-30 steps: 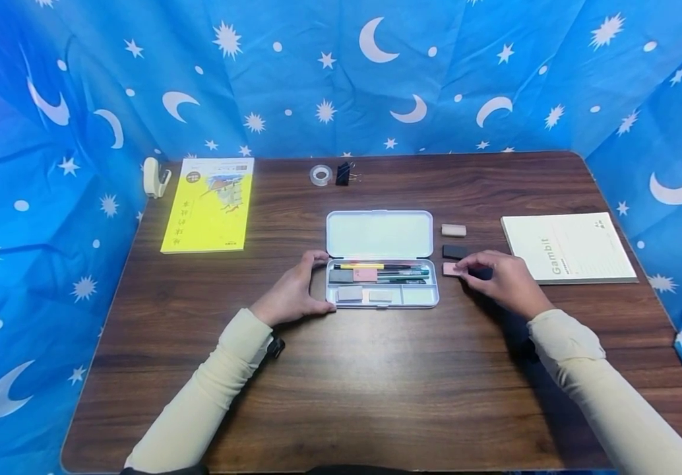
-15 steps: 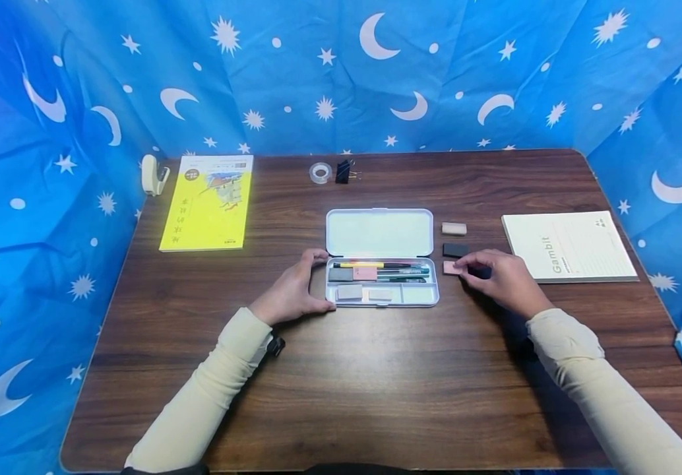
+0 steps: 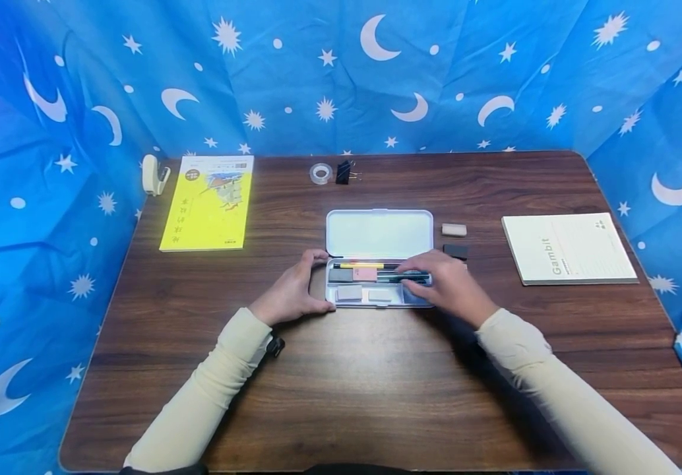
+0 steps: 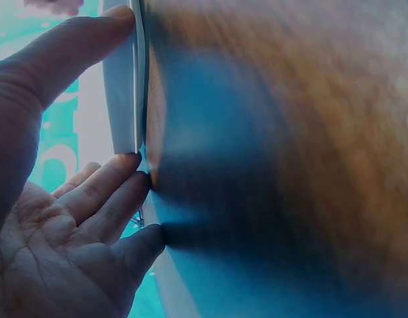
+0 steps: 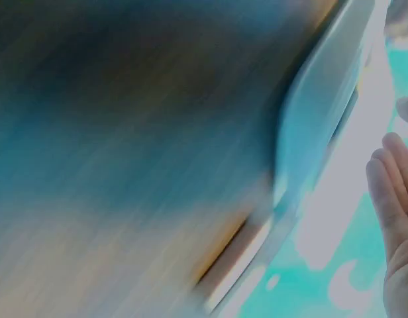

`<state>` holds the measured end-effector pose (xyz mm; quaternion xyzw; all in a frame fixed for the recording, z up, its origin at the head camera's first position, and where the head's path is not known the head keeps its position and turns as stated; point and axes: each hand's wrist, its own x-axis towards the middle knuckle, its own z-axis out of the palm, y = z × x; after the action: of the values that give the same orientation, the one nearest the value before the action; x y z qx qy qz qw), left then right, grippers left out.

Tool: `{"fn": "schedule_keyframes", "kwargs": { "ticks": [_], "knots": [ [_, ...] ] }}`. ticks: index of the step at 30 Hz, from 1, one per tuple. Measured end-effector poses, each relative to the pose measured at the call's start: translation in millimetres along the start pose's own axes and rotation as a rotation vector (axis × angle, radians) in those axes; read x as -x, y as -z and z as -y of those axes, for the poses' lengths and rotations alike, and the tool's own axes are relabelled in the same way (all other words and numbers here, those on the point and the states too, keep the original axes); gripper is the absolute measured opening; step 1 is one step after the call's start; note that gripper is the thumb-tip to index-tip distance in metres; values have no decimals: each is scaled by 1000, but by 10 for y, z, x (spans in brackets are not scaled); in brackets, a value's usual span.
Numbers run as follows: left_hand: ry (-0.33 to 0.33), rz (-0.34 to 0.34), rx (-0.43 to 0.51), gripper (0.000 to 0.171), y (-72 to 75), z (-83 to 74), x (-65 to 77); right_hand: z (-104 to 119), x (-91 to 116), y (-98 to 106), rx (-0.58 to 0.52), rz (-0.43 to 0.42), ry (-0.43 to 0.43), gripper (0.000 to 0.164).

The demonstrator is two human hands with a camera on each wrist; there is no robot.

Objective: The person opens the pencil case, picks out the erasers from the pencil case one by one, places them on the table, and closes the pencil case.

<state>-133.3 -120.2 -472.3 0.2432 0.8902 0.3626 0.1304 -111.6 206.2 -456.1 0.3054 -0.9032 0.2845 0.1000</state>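
An open pencil case (image 3: 379, 234) lies mid-table with its lid tipped back. My left hand (image 3: 290, 290) holds its left end between thumb and fingers, which the left wrist view shows at the case's edge (image 4: 121, 99). Pens, a yellow pencil (image 3: 361, 266), a grey-green eraser (image 3: 341, 275) and a pink eraser (image 3: 365, 274) are in the back section. Two pale erasers (image 3: 349, 292) lie in the front section. Over the case's right end is my right hand (image 3: 450, 284), thumb and fingers apart, with nothing visible between them.
Right of the case are a beige eraser (image 3: 454, 229) and a black eraser (image 3: 456, 251); a pinkish sliver shows beside my hand. A notebook (image 3: 572, 249) lies right, a yellow book (image 3: 207, 211) and stapler (image 3: 152, 175) left. Tape (image 3: 320, 173) and a binder clip (image 3: 343, 173) sit behind.
My right hand has left the pink eraser on the table and moved left over the right end of the pencil case. The left hand has stayed in place.
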Motion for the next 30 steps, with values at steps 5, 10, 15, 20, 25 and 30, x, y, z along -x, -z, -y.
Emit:
{"fn": "schedule_keyframes", "kwargs": {
  "ticks": [5, 10, 15, 20, 25, 30],
  "knots": [
    [5, 5, 5, 97, -13, 11, -13, 170, -245, -212, -10, 86, 28, 21],
    [11, 12, 11, 97, -24, 19, -15, 156, -364, -307, 16, 131, 29, 18],
    [16, 15, 7, 98, -27, 31, -15, 129, -384, -319, 10, 153, 30, 18],
    [1, 0, 6, 97, -2, 23, -6, 149, -406, -315, 37, 159, 42, 15],
    [2, 2, 5, 97, 1, 31, -7, 146, -403, -334, 46, 138, 58, 14],
    [9, 2, 0, 97, -3, 37, -5, 103, -381, -342, -6, 106, 71, 13]
  ]
}}
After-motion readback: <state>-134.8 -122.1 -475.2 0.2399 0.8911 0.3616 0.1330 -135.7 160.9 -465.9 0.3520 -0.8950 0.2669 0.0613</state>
